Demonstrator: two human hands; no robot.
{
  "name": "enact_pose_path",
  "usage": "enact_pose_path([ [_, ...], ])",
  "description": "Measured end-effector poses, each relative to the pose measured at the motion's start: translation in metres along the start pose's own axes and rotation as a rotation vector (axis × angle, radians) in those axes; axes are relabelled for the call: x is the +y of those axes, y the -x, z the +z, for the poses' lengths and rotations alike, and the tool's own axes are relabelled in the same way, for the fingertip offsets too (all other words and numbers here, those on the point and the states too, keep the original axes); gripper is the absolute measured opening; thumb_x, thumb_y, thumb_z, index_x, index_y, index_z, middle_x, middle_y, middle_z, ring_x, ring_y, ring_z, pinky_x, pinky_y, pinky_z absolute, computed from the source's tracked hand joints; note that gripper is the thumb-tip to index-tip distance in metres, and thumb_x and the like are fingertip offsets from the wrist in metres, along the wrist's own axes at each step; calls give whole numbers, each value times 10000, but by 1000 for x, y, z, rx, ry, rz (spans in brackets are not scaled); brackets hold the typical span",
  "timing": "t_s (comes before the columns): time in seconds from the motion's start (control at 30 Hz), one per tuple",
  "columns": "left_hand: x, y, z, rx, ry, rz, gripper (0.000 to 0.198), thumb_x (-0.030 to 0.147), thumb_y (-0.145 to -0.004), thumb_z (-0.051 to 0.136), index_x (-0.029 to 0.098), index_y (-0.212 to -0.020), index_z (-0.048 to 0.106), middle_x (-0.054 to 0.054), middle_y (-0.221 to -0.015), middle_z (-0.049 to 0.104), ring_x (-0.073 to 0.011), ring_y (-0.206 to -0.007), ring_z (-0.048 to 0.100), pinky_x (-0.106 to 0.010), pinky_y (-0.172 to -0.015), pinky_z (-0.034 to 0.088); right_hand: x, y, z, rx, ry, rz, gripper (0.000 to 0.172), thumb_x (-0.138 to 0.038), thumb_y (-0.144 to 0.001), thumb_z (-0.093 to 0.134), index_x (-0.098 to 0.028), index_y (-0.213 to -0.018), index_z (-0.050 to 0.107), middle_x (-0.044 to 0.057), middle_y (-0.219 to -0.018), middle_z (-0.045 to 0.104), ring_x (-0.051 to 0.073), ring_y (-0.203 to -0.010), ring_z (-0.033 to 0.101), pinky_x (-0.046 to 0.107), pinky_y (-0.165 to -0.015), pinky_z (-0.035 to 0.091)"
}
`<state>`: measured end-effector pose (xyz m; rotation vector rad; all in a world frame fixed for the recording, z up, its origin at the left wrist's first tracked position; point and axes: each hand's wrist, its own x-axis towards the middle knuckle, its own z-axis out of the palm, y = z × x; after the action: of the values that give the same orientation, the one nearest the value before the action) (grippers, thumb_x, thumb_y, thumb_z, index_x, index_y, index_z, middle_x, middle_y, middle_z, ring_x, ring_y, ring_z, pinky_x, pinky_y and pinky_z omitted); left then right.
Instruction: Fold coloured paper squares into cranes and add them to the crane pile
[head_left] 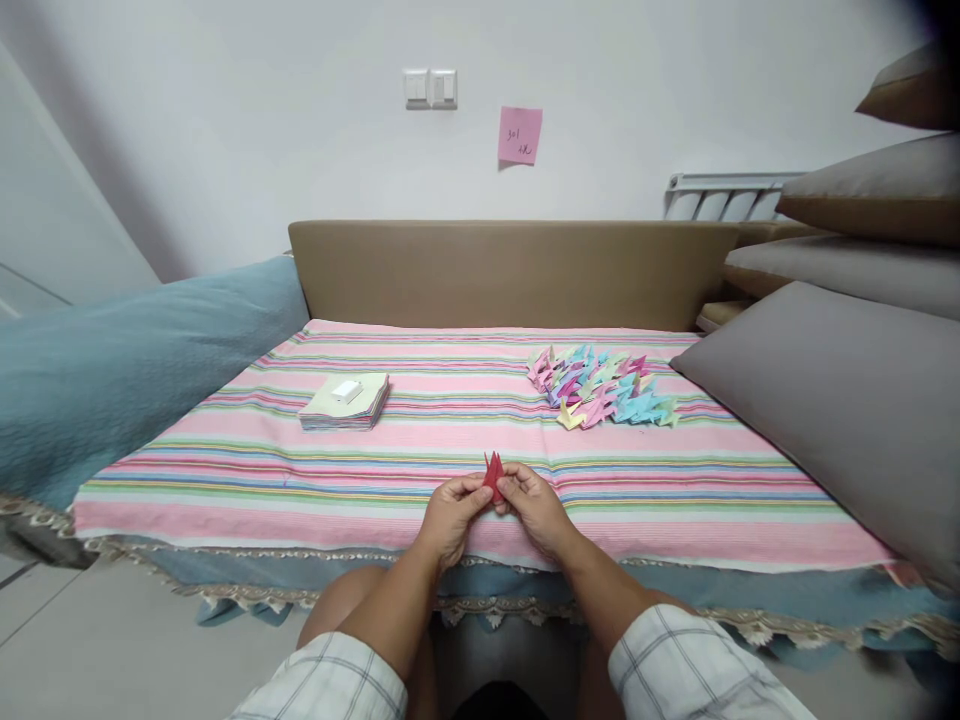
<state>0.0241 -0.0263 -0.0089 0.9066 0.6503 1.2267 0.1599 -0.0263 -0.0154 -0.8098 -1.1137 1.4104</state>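
A small red folded paper piece point(493, 478), with narrow points standing up, is held between my two hands above the front of the striped cloth. My left hand point(454, 510) pinches its left side, thumb in front. On the other side my right hand point(534, 502) pinches it the same way. The fingers behind the paper are partly hidden. Beyond my right hand lies a cluster of folded paper cranes point(592, 390) in pink, blue, yellow and purple. A stack of square coloured paper point(341, 408) sits to the left, with a small white box-like object point(346, 391) on top.
The pink striped cloth point(450, 440) covers the sofa seat. A brown backrest point(495, 275) stands behind it. Grey cushions point(840, 390) pile up at the right, and a blue-covered armrest point(150, 350) is at the left. A pink note point(520, 135) hangs on the wall.
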Motion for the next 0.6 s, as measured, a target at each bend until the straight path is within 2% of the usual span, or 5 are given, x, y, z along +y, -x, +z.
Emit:
enact_pose_path([
  [0.27,-2,0,2,135,-45,43,292,239,-531,817,140,-727,625,4,-681,663,-105,-635,591,-239,-671,472,1,0,-1,-8,57,-52,320,-467,-712,663,-186,-844,583,-30,-621,560,91,-543,491,235,-543,411],
  [0.5,-1,-1,1,139,-153,155,329,235,-546,808,166,-737,549,53,-630,593,-64,-573,540,-175,-589,432,0,1,0,-19,62,-33,354,-432,-681,697,-198,-923,587,3,-766,617,91,-579,494,231,-551,403],
  [0.6,1,-1,0,93,-179,131,337,247,-560,800,168,-800,576,31,-666,620,-90,-623,573,-202,-630,453,-1,2,0,-30,117,-33,295,-438,-682,689,-185,-812,611,-15,-658,587,91,-549,469,233,-539,382],
])
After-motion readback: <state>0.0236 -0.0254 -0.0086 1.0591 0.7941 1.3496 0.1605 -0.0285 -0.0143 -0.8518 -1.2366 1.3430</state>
